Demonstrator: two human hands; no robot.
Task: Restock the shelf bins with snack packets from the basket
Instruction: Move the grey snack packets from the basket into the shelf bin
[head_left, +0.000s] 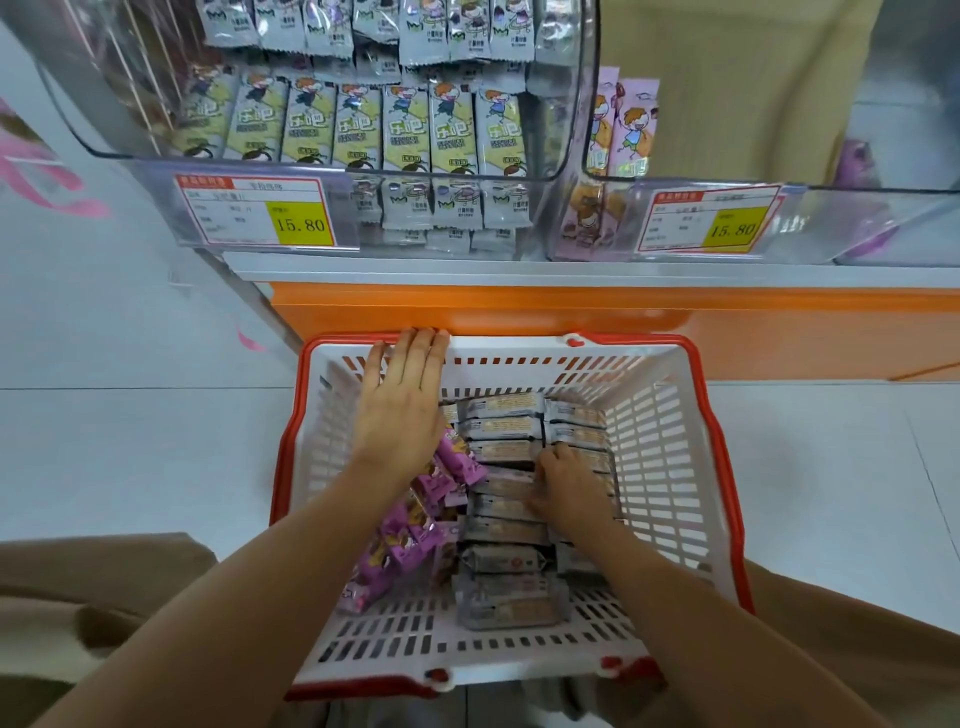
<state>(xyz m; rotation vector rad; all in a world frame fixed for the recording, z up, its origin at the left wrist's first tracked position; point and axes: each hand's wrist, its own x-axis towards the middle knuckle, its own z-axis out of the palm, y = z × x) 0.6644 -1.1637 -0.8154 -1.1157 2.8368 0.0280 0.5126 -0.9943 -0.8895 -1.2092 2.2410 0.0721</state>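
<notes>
Pick-up step. Left grip (400, 395) flat, fingers straight, at basket (719, 457) far rim. Right grip (571, 483) curled onto grey packets (501, 431) inside basket. Next, likely: lift them clear, up to shelf bin (104, 124).

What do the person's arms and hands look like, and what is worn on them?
The left forearm and right forearm are bare to the picture's edge; no sleeve shows. The left hand and right hand carry no visible glove, ring, watch or bracelet. Some tan cloth of the person's clothing shows at the lower corners.
</notes>
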